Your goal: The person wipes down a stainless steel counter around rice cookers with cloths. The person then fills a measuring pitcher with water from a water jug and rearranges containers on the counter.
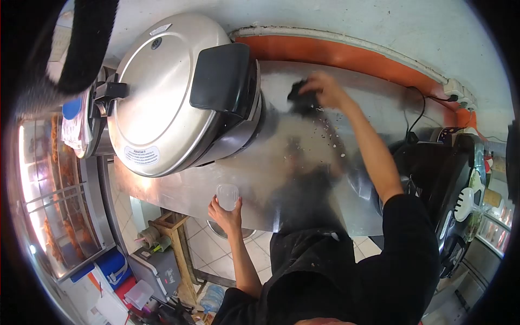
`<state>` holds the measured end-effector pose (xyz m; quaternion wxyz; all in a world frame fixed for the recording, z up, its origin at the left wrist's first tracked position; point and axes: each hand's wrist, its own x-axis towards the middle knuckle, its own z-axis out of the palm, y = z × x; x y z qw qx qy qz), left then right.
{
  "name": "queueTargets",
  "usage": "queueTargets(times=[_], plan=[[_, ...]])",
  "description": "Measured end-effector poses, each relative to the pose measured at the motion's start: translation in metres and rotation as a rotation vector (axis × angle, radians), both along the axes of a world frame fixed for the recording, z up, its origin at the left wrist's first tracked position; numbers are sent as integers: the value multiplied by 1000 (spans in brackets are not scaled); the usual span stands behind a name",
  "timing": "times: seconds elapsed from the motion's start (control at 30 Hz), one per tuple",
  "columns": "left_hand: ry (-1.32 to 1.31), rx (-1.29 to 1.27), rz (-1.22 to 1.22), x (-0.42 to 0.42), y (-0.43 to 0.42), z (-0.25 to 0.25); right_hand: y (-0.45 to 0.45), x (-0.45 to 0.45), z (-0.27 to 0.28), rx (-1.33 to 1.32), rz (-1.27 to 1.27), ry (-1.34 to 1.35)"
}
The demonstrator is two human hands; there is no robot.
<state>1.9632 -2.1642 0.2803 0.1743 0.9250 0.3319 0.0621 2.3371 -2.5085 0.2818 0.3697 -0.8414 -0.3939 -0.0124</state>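
My left hand (226, 218) grips a small clear plastic container (227, 196) at the front edge of the metal table (249, 189), thumb and fingers on its two sides. Farther back, my right hand (323, 89) is closed on a black cloth (301, 96) near the orange strip at the wall. Small pale and dark crumbs (328, 142) lie scattered on the metal surface between the cloth and my body.
A large steel cooker (162, 97) with a black handle stands at the left. On the right is a black appliance (433, 168) beside a white slotted spatula (465, 205). Sockets (455, 89) with cords are on the wall. A wooden frame (181, 244) stands below left.
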Motion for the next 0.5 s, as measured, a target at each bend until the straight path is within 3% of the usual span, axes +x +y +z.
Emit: queueTargets(times=[0.03, 0.13, 0.23, 0.47, 0.5], plan=[[16, 12, 8, -6, 2, -3, -12, 24, -4, 18, -105, -83], [30, 24, 21, -17, 5, -7, -35, 74, -61, -137, -252, 104], [14, 24, 43, -7, 3, -4, -14, 51, -106, -190, -458, 33], [5, -5, -25, 11, -8, -8, 11, -56, -71, -320, 125, 255], [3, -5, -38, 15, -7, -9, 3, -55, -60, -271, 66, 249]])
